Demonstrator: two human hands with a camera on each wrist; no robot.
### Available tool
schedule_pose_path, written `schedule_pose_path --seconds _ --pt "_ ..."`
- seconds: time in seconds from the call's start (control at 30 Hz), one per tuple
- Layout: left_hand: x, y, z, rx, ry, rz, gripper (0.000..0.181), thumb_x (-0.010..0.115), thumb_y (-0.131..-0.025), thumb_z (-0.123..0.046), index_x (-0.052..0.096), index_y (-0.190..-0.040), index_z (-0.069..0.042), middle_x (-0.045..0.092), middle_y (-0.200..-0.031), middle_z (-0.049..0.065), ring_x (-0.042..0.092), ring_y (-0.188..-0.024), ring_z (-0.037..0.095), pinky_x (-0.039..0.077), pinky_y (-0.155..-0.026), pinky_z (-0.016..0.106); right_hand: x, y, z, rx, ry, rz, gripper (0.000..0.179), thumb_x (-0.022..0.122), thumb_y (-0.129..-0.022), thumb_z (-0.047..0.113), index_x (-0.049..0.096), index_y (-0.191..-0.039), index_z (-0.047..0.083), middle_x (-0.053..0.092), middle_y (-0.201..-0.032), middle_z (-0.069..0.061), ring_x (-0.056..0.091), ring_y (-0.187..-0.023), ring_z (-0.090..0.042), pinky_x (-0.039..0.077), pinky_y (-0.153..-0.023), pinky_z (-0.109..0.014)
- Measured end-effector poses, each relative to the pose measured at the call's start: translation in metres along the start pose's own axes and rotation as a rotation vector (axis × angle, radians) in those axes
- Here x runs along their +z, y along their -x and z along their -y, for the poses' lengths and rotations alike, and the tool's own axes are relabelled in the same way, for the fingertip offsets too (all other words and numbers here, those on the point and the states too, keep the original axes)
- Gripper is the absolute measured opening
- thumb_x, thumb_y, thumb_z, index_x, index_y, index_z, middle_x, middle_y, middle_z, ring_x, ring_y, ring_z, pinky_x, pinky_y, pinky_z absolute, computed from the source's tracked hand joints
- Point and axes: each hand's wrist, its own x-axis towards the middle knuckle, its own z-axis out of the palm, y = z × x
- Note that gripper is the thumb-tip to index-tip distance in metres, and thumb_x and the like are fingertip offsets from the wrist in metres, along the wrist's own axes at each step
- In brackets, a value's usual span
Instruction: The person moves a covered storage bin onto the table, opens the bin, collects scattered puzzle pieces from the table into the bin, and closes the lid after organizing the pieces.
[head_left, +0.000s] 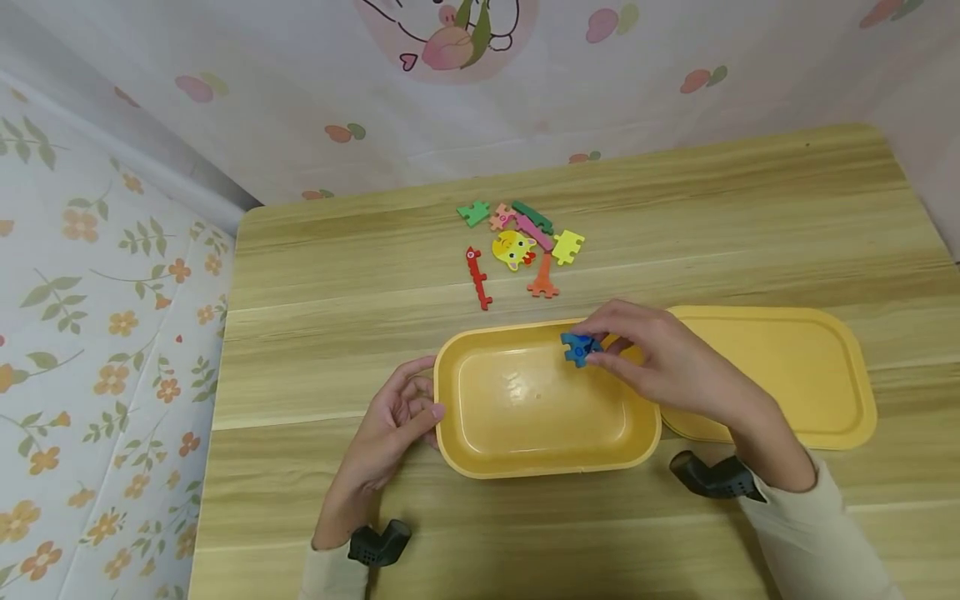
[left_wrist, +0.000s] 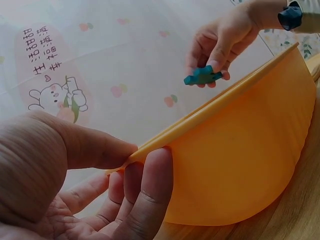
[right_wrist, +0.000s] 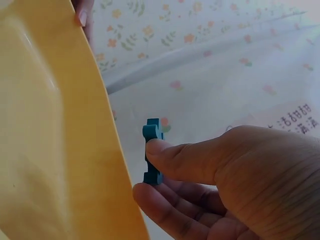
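At a wood-grained table point(head_left: 300, 342) beside fruit-printed cloth point(head_left: 262, 100), our left hand point(head_left: 393, 425) clamps a smooth yellow tub point(head_left: 540, 412) by its left rim; our right hand point(head_left: 663, 354), forearm slanting from near right, pinches a notched blue puzzle piece point(head_left: 576, 352) raised near the far rim. Bright pieces point(head_left: 513, 248) lie beyond.

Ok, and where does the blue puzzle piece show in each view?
Head: blue puzzle piece, right of and below centre, in the right hand.
Left wrist: piece, above and right of centre.
Right wrist: piece, just below centre, seen edge-on.
Shared landmark: the yellow box, in all three views.
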Motion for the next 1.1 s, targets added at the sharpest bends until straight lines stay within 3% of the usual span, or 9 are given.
schedule_pose_path --seconds 0.7,0.93,1.1 --pt "0.000 0.001 0.002 -0.001 0.008 0.002 0.061 0.061 -0.101 0.008 0.039 -0.157 -0.004 0.063 -0.114 0.004 0.072 -0.084 0.007 0.066 -0.062 0.025 0.017 -0.003 0.004 0.041 0.070 0.087 0.034 0.077 -0.095 0.002 0.075 -0.127 0.012 0.071 -0.115 0.004 0.070 -0.092 -0.006 0.065 -0.082 -0.024" --pt "0.000 0.001 0.001 -0.005 0.007 -0.002 0.061 0.061 -0.100 0.009 0.039 -0.157 -0.003 0.064 -0.114 0.005 0.073 -0.084 0.008 0.067 -0.061 0.026 0.018 -0.005 0.003 0.083 0.079 0.115 0.032 0.076 -0.096 0.005 0.073 -0.127 0.008 0.073 -0.120 -0.003 0.075 -0.098 -0.012 0.067 -0.086 -0.031" --pt "0.000 0.001 0.000 0.000 -0.003 0.003 0.060 0.060 -0.101 0.008 0.039 -0.156 -0.002 0.065 -0.114 0.006 0.074 -0.083 0.010 0.067 -0.061 0.028 0.016 -0.007 0.003 0.080 0.067 0.088 0.030 0.076 -0.097 0.006 0.073 -0.126 0.008 0.074 -0.118 -0.003 0.075 -0.099 -0.012 0.068 -0.086 -0.035"
